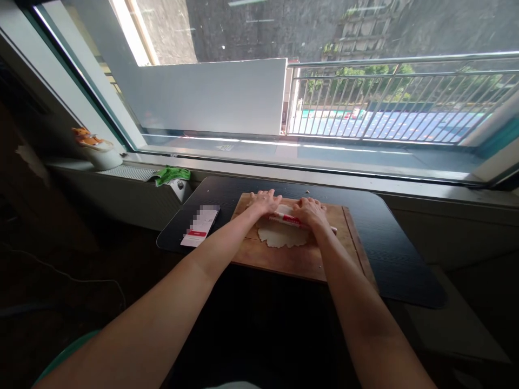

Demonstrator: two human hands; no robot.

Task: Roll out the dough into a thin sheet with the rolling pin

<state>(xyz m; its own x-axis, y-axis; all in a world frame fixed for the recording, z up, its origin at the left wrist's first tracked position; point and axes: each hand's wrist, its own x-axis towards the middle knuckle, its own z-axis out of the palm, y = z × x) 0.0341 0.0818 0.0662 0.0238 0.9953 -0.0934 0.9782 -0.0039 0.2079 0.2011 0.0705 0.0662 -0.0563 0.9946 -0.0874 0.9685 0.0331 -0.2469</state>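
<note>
A rolling pin, its middle white with red print, lies across a thin sheet of dough with a ragged edge. On the pin's left part rests my left hand, fingers reaching forward over it. My right hand is bent over the right part, and the pin's end sticks out beyond it. Both palms hide much of the pin. Under the dough is a wooden board, set on a black table.
Left of the board lies a phone, its screen partly blurred. A green cloth hangs on the radiator's end, and a white pot holding something orange stands farther left. The window sill borders the table's far side.
</note>
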